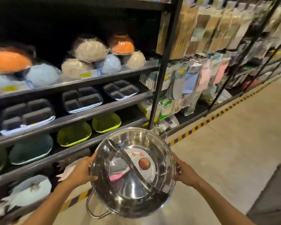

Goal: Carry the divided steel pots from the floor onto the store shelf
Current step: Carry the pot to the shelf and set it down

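A round divided steel pot [131, 185] with a curved partition and a red sticker inside is held in the air in front of me, tilted towards me. My left hand [80, 171] grips its left rim and my right hand [186, 172] grips its right rim. One loop handle points down near me, the other points towards the shelf. The black store shelf [75, 115] rises to the left, with several tiers.
The shelf tiers hold wrapped bowls [89, 49], dark divided trays [82, 99] and green basins [74, 133]. A black upright post [162, 69] separates a rack of hanging packets [201, 30]. A yellow-black striped line [217, 114] runs along the floor. A grey thing sits at lower right.
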### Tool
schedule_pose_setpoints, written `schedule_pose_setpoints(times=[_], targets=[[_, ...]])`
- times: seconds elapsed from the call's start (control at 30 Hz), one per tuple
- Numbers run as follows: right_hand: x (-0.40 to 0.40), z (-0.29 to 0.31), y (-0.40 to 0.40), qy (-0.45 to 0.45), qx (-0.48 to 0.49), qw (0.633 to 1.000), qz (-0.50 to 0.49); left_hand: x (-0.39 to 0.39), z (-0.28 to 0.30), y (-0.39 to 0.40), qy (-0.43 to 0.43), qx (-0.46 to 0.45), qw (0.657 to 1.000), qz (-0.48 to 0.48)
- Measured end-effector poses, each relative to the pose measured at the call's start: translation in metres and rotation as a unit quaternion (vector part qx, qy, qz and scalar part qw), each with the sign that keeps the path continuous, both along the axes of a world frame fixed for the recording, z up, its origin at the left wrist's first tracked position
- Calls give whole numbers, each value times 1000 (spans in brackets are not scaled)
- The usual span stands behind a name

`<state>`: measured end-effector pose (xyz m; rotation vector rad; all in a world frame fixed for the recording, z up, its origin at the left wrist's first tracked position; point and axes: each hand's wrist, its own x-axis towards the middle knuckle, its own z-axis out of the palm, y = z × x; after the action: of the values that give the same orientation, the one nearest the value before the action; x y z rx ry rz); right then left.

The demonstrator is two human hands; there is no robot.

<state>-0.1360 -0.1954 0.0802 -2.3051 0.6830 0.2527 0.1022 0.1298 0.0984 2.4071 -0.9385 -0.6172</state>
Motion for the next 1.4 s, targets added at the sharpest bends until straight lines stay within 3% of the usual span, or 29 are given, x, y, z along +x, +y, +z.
schedule_pose_setpoints(times=[0.13,0.3,0.53,0.63,0.9,1.13,1.4], targets=[[40,3,41,-10,24,995,92,-35,8,78,9,-60,992,115],[113,25,134,-24,64,963,260,-72,19,195,-14,-1,971,240],[203,44,326,-41,67,891,448,-162,39,370,-46,2,880,473],[224,54,411,-40,87,843,530,-202,49,429,-52,15,831,554],[240,61,617,-27,60,752,656,-296,57,557,-67,29,725,685],[230,73,773,-43,61,676,733,-352,75,647,-68,35,658,749],[233,69,953,-35,87,604,791,-380,70,762,-72,-36,596,799]])
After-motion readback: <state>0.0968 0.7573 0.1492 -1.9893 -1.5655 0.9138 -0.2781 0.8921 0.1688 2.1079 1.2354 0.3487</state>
